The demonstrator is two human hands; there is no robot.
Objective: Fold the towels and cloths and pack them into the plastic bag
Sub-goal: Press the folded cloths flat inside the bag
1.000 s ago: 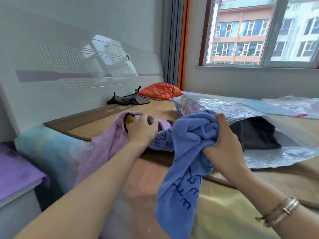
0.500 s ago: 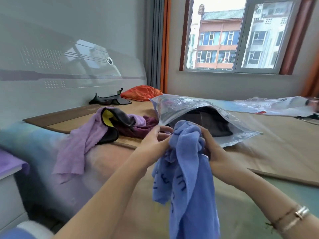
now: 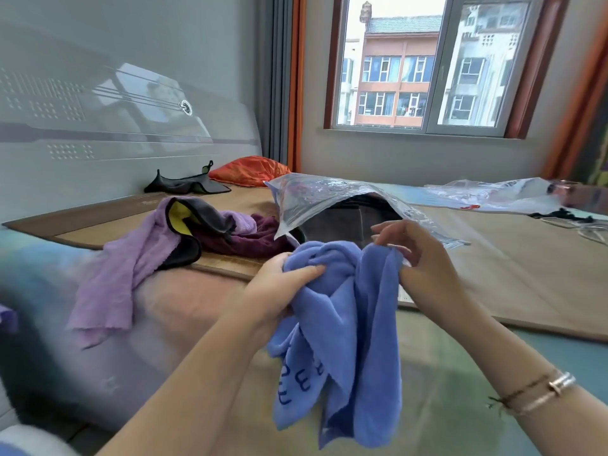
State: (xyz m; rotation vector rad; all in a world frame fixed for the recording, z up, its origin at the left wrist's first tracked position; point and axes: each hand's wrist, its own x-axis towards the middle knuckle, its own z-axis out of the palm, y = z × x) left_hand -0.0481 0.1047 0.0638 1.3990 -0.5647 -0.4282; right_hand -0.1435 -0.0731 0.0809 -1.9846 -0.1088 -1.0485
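A crumpled blue towel (image 3: pixel 345 317) with dark blue lettering hangs in front of me over the bed. My left hand (image 3: pixel 279 287) grips its bunched top at the left. My right hand (image 3: pixel 414 258) pinches an upper edge at the right. Just behind my hands lies a clear plastic bag (image 3: pixel 325 199) with its mouth open toward me and a dark folded cloth (image 3: pixel 348 222) inside. To the left lies a heap of cloths: a lilac towel (image 3: pixel 131 258), a grey and yellow cloth (image 3: pixel 194 218) and a maroon cloth (image 3: pixel 250 238).
The bed carries a woven mat (image 3: pixel 513 268) and ends in a grey headboard (image 3: pixel 98 126) on the left. A black cloth (image 3: pixel 187 185) and an orange cloth (image 3: pixel 246 171) lie by the headboard. Another plastic bag (image 3: pixel 493 195) lies far right under the window.
My left hand left the lilac heap and took hold of the blue towel. Both hands drew the towel toward me and spread apart along its top.
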